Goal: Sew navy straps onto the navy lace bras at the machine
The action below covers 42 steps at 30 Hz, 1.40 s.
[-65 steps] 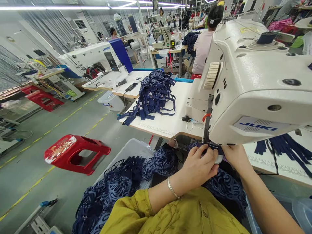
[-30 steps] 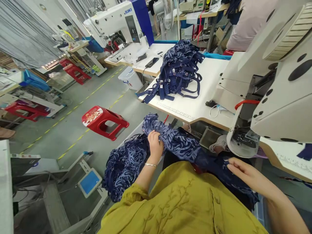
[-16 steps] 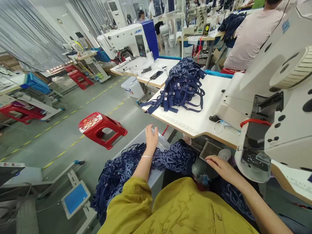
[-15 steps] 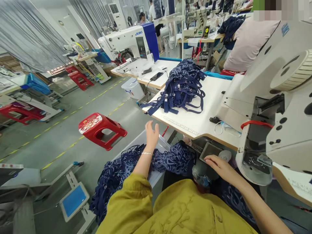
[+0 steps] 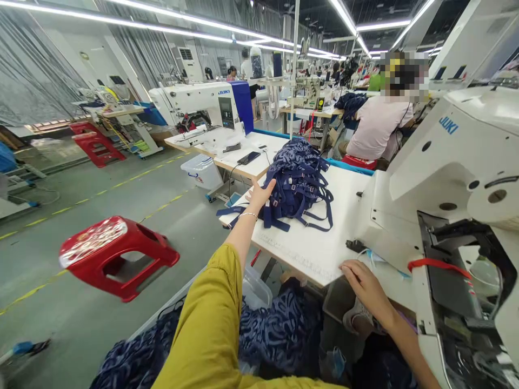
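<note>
A heap of navy patterned garments with straps and small metal sliders, which look like bras (image 5: 298,178), lies on the white sewing table (image 5: 295,251). My left hand (image 5: 259,195) reaches out to the near left side of this heap, thumb and fingers apart. It seems to touch the straps, though its far fingers are partly hidden. At the table's front edge is my right hand (image 5: 363,281), fingers loosely bent with nothing visible in them. More navy patterned fabric (image 5: 275,324) lies below, over my lap and a clear plastic bin (image 5: 257,286).
A large white sewing machine (image 5: 405,189) stands close on the right. Another machine (image 5: 194,102) with a blue end is beyond the table, near a phone (image 5: 248,158). On the floor at left stands a red stool (image 5: 121,254). A seated person (image 5: 377,127) works farther back.
My left hand has moved from above the bin forward to the heap on the table. My right hand has come up to the table edge. The view has tilted upward.
</note>
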Each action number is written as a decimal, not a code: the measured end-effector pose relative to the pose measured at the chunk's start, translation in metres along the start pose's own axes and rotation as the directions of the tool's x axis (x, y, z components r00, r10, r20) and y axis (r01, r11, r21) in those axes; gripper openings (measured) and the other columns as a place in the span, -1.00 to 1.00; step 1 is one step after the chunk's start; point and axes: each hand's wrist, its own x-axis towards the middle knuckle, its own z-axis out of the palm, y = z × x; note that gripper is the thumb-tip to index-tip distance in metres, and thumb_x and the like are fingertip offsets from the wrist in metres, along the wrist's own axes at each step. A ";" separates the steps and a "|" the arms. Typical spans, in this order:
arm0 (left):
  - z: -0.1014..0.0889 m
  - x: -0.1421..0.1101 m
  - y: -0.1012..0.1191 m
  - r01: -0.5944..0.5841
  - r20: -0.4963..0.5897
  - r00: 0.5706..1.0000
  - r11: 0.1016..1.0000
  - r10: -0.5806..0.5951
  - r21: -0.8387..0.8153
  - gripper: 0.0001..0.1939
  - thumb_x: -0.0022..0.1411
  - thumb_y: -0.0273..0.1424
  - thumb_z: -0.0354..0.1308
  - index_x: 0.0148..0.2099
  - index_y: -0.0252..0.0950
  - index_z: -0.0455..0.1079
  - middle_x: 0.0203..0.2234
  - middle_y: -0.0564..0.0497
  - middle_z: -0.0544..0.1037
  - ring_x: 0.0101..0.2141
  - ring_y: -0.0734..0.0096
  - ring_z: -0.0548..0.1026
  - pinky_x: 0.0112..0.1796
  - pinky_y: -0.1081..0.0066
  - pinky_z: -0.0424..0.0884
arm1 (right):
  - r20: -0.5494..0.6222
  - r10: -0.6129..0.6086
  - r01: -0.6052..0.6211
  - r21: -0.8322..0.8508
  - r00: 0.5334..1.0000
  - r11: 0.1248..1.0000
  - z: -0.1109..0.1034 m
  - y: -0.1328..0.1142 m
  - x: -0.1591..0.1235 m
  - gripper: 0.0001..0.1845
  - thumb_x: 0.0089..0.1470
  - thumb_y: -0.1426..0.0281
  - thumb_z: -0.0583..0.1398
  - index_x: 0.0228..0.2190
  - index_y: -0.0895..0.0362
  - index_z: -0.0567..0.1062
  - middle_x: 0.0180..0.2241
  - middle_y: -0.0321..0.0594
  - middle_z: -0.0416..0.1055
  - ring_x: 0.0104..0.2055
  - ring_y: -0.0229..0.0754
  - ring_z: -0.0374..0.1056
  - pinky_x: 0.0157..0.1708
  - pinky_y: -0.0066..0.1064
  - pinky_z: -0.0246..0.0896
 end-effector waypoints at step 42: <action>-0.091 -0.104 -0.091 -0.180 0.257 0.964 0.881 0.069 0.438 -0.52 0.21 0.01 0.05 -0.24 -0.35 0.45 -0.25 -0.33 0.55 -0.07 -0.14 0.47 -0.02 0.02 0.29 | -0.038 -0.075 0.062 -0.284 0.996 0.957 0.026 0.009 0.004 -0.75 0.22 0.16 0.06 -0.29 0.01 0.46 -0.22 -0.23 0.49 -0.14 -0.07 0.40 -0.21 -0.26 0.29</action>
